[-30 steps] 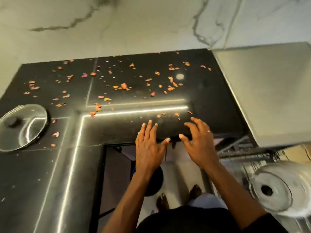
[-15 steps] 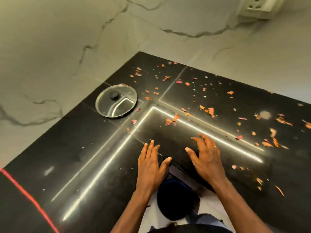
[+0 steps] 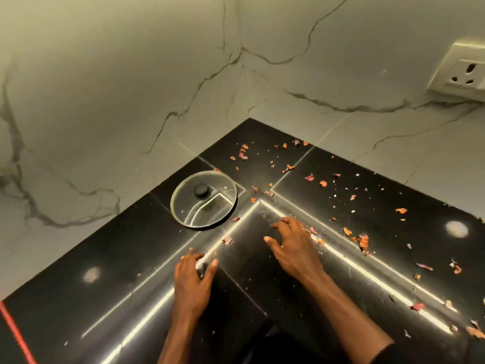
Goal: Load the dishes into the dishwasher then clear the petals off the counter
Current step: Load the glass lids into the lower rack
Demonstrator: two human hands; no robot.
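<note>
Nearest the camera, two bare forearms are stretched out over the black tabletop (image 3: 105, 245). The left hand (image 3: 193, 279) is laid palm down by the inner corner of the L-shaped top, with its fingers loosely spread and nothing held in them. The right hand (image 3: 294, 248) is placed a little farther in, also palm down. Its fingers are spread and slightly arched, with the tips on the stone and nothing grasped, and a thin ring (image 3: 304, 229) is worn on one finger. A single pink petal (image 3: 227, 240) lies between the two hands, just beyond the left fingers. The petals (image 3: 363, 241) are scattered over the tabletop, mostly to the right of and beyond the right hand. A few lie just beside that hand, and others are strewn toward the far corner. Beyond the left hand, a round glass lid (image 3: 203, 199) with a black knob lies flat on the tabletop, with a few petals near its rim. A red line (image 3: 13, 329) is seen across the near left corner. Behind, two veined marble walls (image 3: 105, 74) are joined at a corner, and a white socket (image 3: 464, 72) is fixed to the right one.
</note>
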